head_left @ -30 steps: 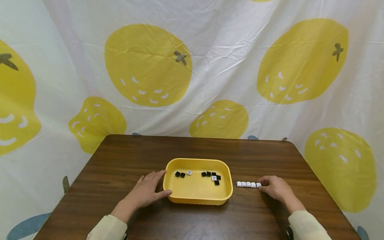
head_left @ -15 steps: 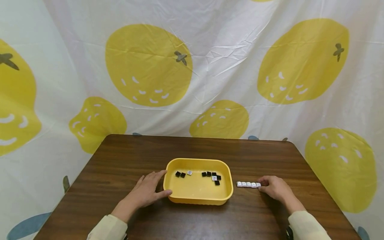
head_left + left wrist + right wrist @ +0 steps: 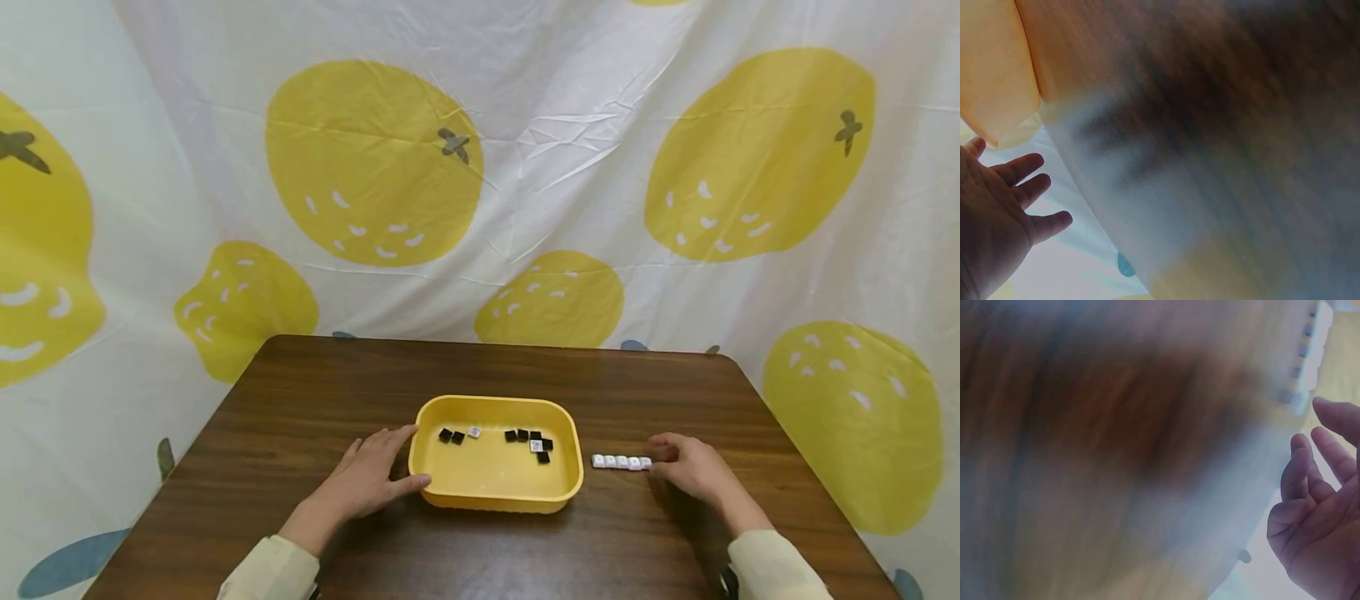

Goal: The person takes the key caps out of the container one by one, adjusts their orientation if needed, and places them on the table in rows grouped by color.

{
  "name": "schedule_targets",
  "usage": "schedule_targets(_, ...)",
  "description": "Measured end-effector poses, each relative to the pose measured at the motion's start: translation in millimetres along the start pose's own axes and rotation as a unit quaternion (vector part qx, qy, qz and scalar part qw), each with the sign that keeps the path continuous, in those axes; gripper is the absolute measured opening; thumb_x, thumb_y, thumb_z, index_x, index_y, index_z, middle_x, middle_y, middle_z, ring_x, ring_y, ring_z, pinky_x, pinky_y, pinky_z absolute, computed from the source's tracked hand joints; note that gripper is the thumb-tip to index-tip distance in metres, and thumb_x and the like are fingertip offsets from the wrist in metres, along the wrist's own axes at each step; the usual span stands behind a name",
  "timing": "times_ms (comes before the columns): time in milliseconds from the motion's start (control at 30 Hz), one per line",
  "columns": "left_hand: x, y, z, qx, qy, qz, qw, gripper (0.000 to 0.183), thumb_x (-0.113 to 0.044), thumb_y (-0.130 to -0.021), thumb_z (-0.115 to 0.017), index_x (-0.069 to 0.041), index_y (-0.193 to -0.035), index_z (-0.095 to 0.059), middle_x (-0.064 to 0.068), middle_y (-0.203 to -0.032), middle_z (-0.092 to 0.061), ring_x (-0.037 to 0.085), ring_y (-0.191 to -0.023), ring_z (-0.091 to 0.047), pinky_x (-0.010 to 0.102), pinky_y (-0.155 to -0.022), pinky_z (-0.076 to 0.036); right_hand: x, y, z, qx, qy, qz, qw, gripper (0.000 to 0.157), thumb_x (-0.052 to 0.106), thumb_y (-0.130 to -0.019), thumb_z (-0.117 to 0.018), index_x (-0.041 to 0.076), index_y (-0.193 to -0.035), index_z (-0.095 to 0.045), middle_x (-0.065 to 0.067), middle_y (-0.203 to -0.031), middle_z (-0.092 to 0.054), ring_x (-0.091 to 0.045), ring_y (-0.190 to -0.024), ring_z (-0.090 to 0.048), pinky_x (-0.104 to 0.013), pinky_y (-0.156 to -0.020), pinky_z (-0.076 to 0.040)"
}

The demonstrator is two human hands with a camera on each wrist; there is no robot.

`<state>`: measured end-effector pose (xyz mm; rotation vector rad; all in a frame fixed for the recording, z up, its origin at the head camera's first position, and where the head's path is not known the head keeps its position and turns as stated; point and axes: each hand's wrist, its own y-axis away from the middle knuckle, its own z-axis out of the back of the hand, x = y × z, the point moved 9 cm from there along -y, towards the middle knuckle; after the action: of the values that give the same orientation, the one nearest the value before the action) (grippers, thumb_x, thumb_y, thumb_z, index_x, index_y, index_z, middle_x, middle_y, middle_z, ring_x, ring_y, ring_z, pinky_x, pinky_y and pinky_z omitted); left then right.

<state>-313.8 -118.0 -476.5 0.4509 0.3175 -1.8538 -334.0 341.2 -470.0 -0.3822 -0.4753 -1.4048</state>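
Observation:
A row of several white keycaps lies on the table to the right of a yellow plastic tray. My right hand hovers at the row's right end, thumb and fingers parted and holding nothing. In the right wrist view the same hand has loosely bent fingers, a small gap away from the white row. My left hand rests against the tray's left side, fingers spread, index fingertip and thumb at the rim. The left wrist view shows that hand with straight fingers beside the tray.
Inside the tray lie several black keycaps and two white ones, one at the left and one at the right. The brown wooden table ends at a curtain printed with lemons.
My right hand has let go of the keycap at the row's right end and shifted slightly up and right, fingers parting. The left hand and tray stay put.

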Motion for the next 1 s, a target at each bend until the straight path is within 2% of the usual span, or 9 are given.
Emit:
schedule_targets(167, 0.6, 0.0, -0.1, 0.002, 0.003, 0.002, 1.0, 0.084, -0.065, -0.088, -0.062, -0.021, -0.155, -0.034, 0.011, -0.153, -0.041, 0.037, -0.143, -0.03, 0.067, -0.113, -0.015, 22, -3, 4.8, -0.017, -0.006, 0.018, 1.0, 0.037, 0.015, -0.089, -0.069, -0.001, -0.123, -0.065, -0.012, -0.101, -0.069, -0.025, -0.088, -0.065, -0.043, -0.072, -0.052)
schedule_targets(367, 0.9, -1.6, -0.1, 0.001, 0.001, 0.001, 1.0, 0.084, -0.065, -0.088, -0.062, -0.021, -0.155, -0.034, 0.011, -0.153, -0.041, 0.037, -0.143, -0.03, 0.066, -0.113, -0.015, 48, -7, 10.9, -0.052, 0.022, 0.031, 0.998, 0.031, 0.012, -0.093, -0.064, -0.001, -0.121, -0.067, -0.014, -0.103, -0.069, -0.033, -0.094, -0.065, -0.052, -0.079, -0.051)
schedule_targets(500, -0.1, -0.6, 0.3, 0.001, -0.001, -0.002, 1.0, 0.084, -0.065, -0.088, -0.062, -0.021, -0.155, -0.035, 0.012, -0.153, -0.042, 0.038, -0.143, -0.031, 0.067, -0.112, -0.015, 63, -10, 11.4, -0.065, 0.005, 0.027, 0.997, 0.031, 0.014, -0.095, -0.063, -0.001, -0.122, -0.066, -0.016, -0.106, -0.069, -0.035, -0.097, -0.064, -0.054, -0.08, -0.052)
schedule_targets(633, -1.3, 0.3, 1.2, -0.001, 0.001, -0.006, 1.0, 0.084, -0.065, -0.088, -0.062, -0.019, -0.154, -0.036, 0.014, -0.152, -0.043, 0.039, -0.142, -0.032, 0.068, -0.111, -0.016, 86, -13, 11.5, -0.086, -0.007, 0.038, 0.996, 0.031, 0.018, -0.095, -0.065, 0.002, -0.122, -0.068, -0.012, -0.104, -0.069, -0.03, -0.093, -0.064, -0.051, -0.078, -0.052)
schedule_targets(833, -1.9, 1.4, 0.7, 0.002, 0.003, -0.003, 1.0, 0.084, -0.065, -0.088, -0.062, -0.021, -0.154, -0.035, 0.013, -0.153, -0.042, 0.038, -0.143, -0.031, 0.067, -0.112, -0.015, 127, -18, 0.8, -0.091, -0.011, 0.057, 0.994, 0.028, 0.02, -0.092, -0.068, 0.008, -0.117, -0.072, -0.003, -0.097, -0.067, -0.02, -0.085, -0.062, -0.043, -0.074, -0.052)
schedule_targets(1000, -2.5, 0.9, 0.1, 0.002, 0.007, -0.004, 1.0, 0.084, -0.065, -0.089, -0.061, -0.02, -0.155, -0.034, 0.013, -0.153, -0.041, 0.039, -0.143, -0.031, 0.068, -0.112, -0.015, 156, -24, -16.5, -0.083, 0.001, 0.081, 0.993, 0.026, 0.019, -0.09, -0.071, 0.009, -0.114, -0.074, -0.003, -0.1, -0.069, -0.02, -0.084, -0.062, -0.04, -0.072, -0.051)
